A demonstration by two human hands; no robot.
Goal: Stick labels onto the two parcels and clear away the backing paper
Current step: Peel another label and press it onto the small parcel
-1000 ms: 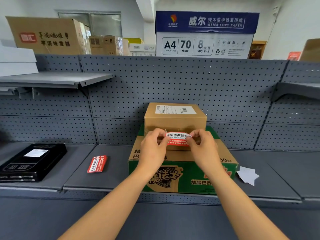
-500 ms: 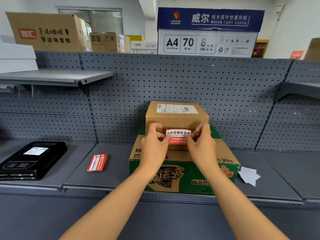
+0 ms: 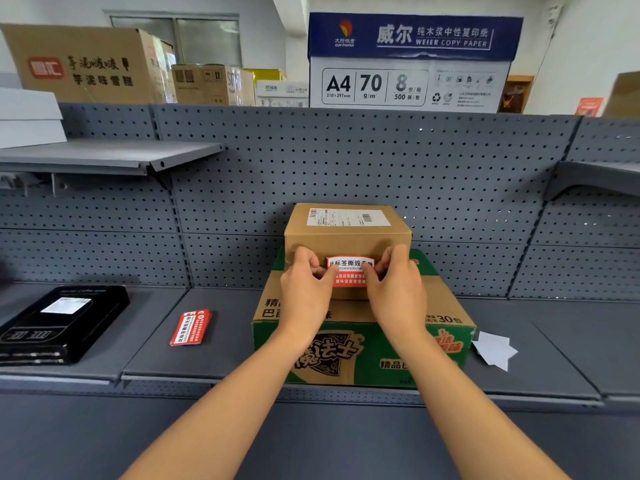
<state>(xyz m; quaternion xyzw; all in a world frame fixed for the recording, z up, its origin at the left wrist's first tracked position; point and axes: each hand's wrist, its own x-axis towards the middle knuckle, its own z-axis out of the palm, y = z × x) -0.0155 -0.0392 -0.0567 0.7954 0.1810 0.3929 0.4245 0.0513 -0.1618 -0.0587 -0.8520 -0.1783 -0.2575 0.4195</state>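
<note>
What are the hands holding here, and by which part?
The red label, on the front of the small brown box: left hand holds its left end, right hand its right end.

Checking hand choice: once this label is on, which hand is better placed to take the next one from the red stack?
Left, probably. Both the left hand and the right hand hold the red label on the brown box, but the label stack lies to their left, nearer the left hand.
</note>
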